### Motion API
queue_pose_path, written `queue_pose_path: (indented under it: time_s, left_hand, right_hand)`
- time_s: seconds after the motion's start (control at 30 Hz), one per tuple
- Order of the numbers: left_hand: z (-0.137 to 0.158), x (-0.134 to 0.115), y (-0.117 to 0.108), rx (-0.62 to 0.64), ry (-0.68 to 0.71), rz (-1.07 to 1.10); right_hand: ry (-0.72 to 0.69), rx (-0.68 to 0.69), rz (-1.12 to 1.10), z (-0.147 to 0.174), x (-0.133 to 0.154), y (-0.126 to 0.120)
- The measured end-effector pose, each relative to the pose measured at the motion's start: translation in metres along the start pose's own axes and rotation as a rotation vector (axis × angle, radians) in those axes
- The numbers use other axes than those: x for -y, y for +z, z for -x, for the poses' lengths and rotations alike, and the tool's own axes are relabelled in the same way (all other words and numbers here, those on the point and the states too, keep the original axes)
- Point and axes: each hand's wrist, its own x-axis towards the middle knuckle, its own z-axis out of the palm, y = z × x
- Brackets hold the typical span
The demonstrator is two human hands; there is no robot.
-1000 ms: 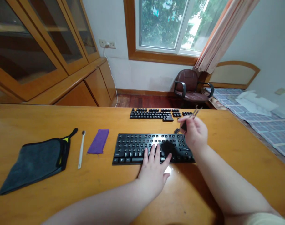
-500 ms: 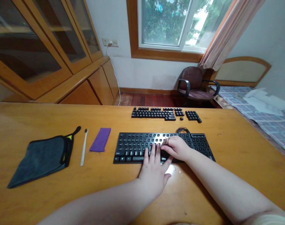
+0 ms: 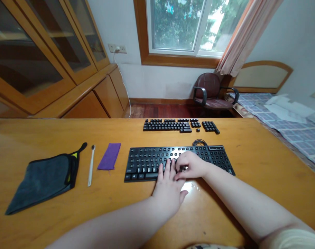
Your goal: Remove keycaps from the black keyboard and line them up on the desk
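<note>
A black keyboard (image 3: 147, 162) lies on the wooden desk, with many of its keycaps off and small stems showing. My left hand (image 3: 169, 192) rests flat across its lower middle, fingers spread onto the keys. Right beside those fingers, my right hand (image 3: 190, 165) is closed over the keyboard's middle. A small dark, shiny bit shows between its fingers, too hidden to name. Behind the keyboard sit removed keycaps (image 3: 167, 126), laid out in rows in keyboard order. The keyboard's coiled cable (image 3: 199, 142) is at its back edge.
On the desk (image 3: 116, 214) to the left lie a purple cloth (image 3: 109, 156), a white toothbrush (image 3: 91, 166) and a folded grey cloth (image 3: 47, 180) with black edging. Past the desk stand an office chair (image 3: 210, 88), a bed (image 3: 281, 114) and a glass-door cabinet (image 3: 69, 81).
My right hand has shifted slightly down and left on the keyboard, its fingers curled closer to my left hand. The left hand stays on the keys. The view has shifted slightly.
</note>
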Motion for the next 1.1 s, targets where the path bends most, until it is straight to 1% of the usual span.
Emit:
queue_pose_path:
  time_s: [0.13, 0.27, 0.33, 0.43, 0.5, 0.53, 0.67, 0.7, 0.8, 0.87, 1.0, 1.03, 1.1]
  left_hand:
    - [0.000, 0.002, 0.000, -0.001, 0.007, 0.009]
    - [0.000, 0.003, -0.002, -0.008, 0.020, 0.023]
    - [0.001, 0.004, -0.004, -0.005, 0.027, 0.027]
    - [0.001, 0.004, -0.005, 0.001, 0.026, 0.026]
    - [0.001, 0.004, -0.007, 0.007, 0.019, 0.024]
    - [0.000, 0.003, -0.007, 0.008, 0.015, 0.025]
    - [0.000, 0.002, -0.007, -0.006, 0.005, 0.039]
    - [0.000, 0.002, -0.007, -0.015, 0.005, 0.043]
    - [0.000, 0.003, -0.007, -0.053, 0.003, 0.070]
    - [-0.001, 0.005, -0.010, -0.090, 0.005, 0.110]
    - [-0.008, 0.014, -0.022, -0.191, 0.019, 0.274]
    - [-0.011, 0.017, -0.024, -0.229, -0.003, 0.339]
    - [-0.016, 0.022, -0.026, -0.333, -0.104, 0.462]
  right_hand:
    - [0.018, -0.028, 0.182, 0.000, 0.003, 0.005]
    - [-0.045, -0.132, 0.321, 0.004, 0.001, 0.012]
    - [-0.062, -0.176, 0.343, 0.005, 0.000, 0.014]
    - [-0.049, -0.200, 0.321, 0.005, -0.001, 0.017]
    - [-0.045, -0.215, 0.278, 0.005, 0.000, 0.017]
    - [-0.023, -0.261, 0.240, 0.006, 0.002, 0.017]
    - [0.169, -0.561, 0.030, 0.005, 0.008, 0.018]
    - [0.209, -0.594, -0.003, 0.005, 0.009, 0.018]
    - [0.286, -0.599, -0.084, 0.003, 0.008, 0.020]
    - [0.358, -0.640, -0.182, 0.002, 0.004, 0.019]
    - [0.456, -0.791, -0.400, 0.001, -0.008, 0.016]
    - [0.467, -0.819, -0.444, 0.001, -0.011, 0.015]
    - [0.479, -0.852, -0.521, 0.000, -0.015, 0.014]
